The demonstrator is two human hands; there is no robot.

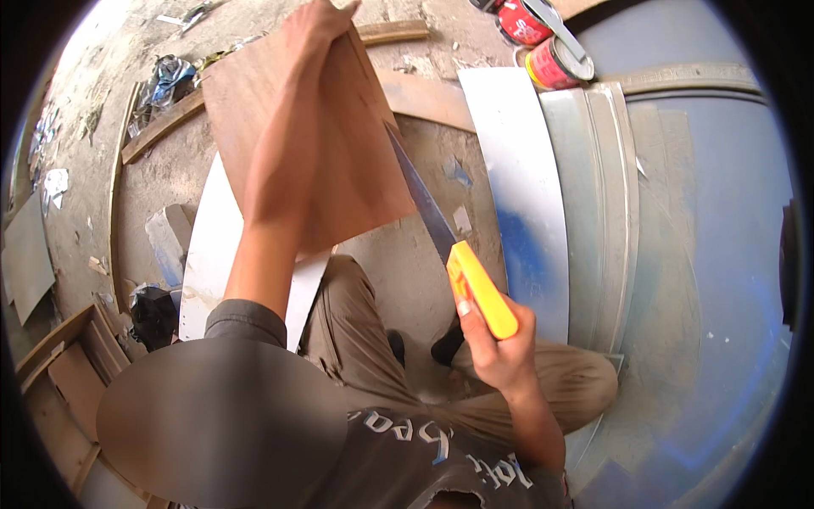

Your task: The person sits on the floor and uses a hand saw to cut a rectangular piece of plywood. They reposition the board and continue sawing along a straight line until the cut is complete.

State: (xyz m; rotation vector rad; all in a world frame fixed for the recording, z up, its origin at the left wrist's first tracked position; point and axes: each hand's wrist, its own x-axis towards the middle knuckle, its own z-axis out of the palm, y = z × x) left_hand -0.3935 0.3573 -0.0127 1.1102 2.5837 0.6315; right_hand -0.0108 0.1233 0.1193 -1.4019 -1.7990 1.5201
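Observation:
A brown wooden board [373, 182] lies tilted in front of me, above my spread knees. My left arm reaches across it, and my left hand [315, 24] grips its far edge; some of the fingers are hidden. In my right hand [506, 349] is a handsaw [485, 293] with a yellow handle, the fingers wrapped round the grip. The saw's dark blade points away from me and to the left, its tip at the board's right edge. I cannot tell how far the blade has cut into the wood.
Curved white panels flank the board, the right one [517, 170] stained blue. Two red cans [560, 64] stand at the far right, beside a large blue-grey surface [721, 212]. Wooden strips [165, 127] and scraps litter the floor. A wooden frame [59, 343] sits at left.

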